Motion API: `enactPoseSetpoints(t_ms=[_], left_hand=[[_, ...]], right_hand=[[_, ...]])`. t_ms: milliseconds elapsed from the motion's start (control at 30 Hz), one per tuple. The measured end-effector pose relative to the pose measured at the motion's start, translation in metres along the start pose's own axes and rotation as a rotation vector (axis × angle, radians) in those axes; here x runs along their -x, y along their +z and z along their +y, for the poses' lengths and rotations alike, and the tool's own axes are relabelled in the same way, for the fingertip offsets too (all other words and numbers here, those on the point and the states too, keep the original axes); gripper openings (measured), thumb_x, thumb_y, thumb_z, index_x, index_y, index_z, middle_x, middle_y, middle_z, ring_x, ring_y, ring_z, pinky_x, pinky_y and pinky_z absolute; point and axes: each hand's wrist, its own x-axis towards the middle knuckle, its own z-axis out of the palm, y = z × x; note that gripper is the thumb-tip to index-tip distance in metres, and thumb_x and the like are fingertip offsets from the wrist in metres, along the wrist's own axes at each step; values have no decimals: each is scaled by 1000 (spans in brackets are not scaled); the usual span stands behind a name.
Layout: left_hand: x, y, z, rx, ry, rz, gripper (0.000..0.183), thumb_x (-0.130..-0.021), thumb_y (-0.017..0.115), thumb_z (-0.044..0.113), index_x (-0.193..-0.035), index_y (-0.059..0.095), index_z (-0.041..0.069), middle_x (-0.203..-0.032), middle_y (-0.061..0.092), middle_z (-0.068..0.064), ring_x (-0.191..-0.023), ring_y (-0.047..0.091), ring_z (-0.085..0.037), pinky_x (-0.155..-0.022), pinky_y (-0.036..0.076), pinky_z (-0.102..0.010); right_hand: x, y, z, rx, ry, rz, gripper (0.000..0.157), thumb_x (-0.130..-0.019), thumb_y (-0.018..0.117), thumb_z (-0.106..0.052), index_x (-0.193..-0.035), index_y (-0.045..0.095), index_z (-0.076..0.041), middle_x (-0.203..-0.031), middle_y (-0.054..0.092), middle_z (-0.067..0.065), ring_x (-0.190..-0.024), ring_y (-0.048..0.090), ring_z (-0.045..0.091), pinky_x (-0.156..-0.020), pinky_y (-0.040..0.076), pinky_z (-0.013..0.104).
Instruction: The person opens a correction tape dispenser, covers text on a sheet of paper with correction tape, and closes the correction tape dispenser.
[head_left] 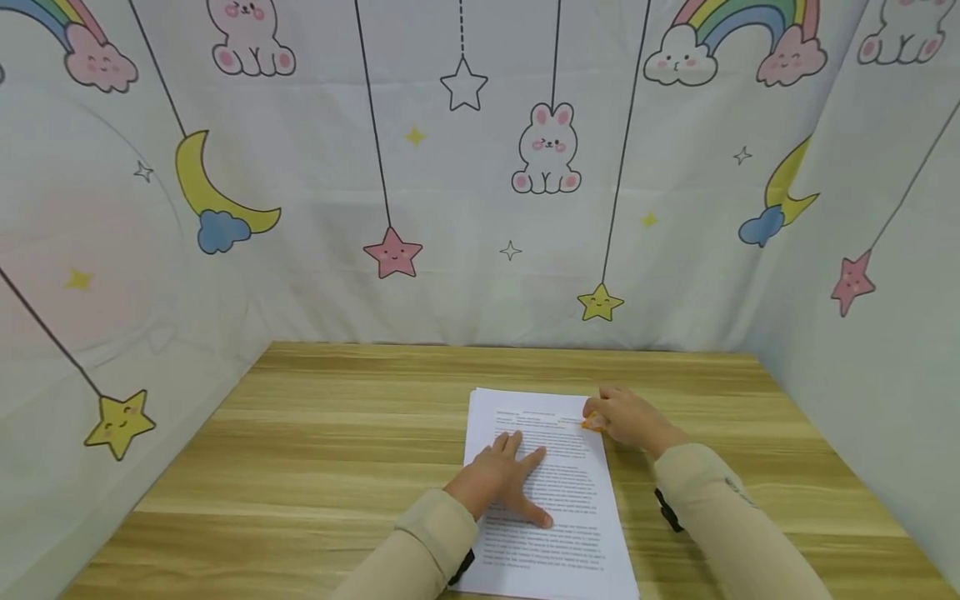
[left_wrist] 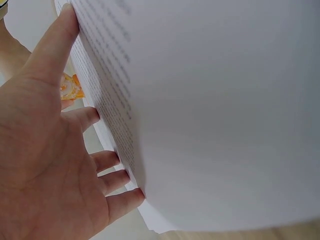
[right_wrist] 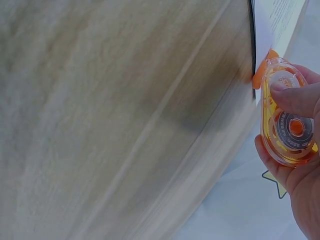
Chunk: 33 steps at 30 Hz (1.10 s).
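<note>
Printed sheets of paper (head_left: pixel 547 550) lie in a stack on the table, covered in lines of text. Spread wide, the fingers of my left hand (head_left: pixel 506 479) rest on the left half of the top sheet; the left wrist view shows its fingertips (left_wrist: pixel 132 197) touching the page. My right hand (head_left: pixel 626 417) grips a clear and orange correction tape dispenser (right_wrist: pixel 287 117) between thumb and fingers. Its orange tip (right_wrist: pixel 262 72) is right at the paper's edge in the right wrist view. From the head, the dispenser sits over the upper right corner of the sheet.
The wood-grain table (head_left: pixel 300 450) extends on both sides of the paper. Behind it and along both sides hangs a white cloth (head_left: pixel 315 275) printed with stars, moons and rabbits. Dark bands (head_left: pixel 667 510) show at the wrists under the light sleeves.
</note>
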Motion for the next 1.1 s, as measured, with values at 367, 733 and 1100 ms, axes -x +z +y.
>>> enactPoseSetpoints(t_ms=[367, 733, 1100], left_hand=[[0, 4, -1, -12, 18, 37, 100, -61, 67, 71, -143, 30, 29, -153, 18, -11, -142, 17, -30, -111, 25, -47], [2, 5, -2, -65, 6, 28, 99, -64, 61, 74, -145, 25, 32, -155, 15, -7, -143, 14, -26, -115, 16, -41], [6, 4, 2, -59, 6, 34, 97, -65, 63, 70, -145, 24, 31, -154, 18, -9, -141, 18, -28, -111, 26, -45]], right_hand=[[11, 4, 11, -309, 232, 92, 27, -77, 60, 0, -100, 67, -15, -100, 62, 9, -83, 54, 22, -73, 45, 40], [14, 0, 6, -313, 259, 122, 30, -76, 64, -5, -106, 66, -12, -93, 59, 10, -79, 52, 21, -69, 44, 38], [3, -3, -19, -323, 297, 62, 37, -82, 65, -10, -119, 61, -11, -95, 59, 12, -84, 56, 22, -73, 47, 42]])
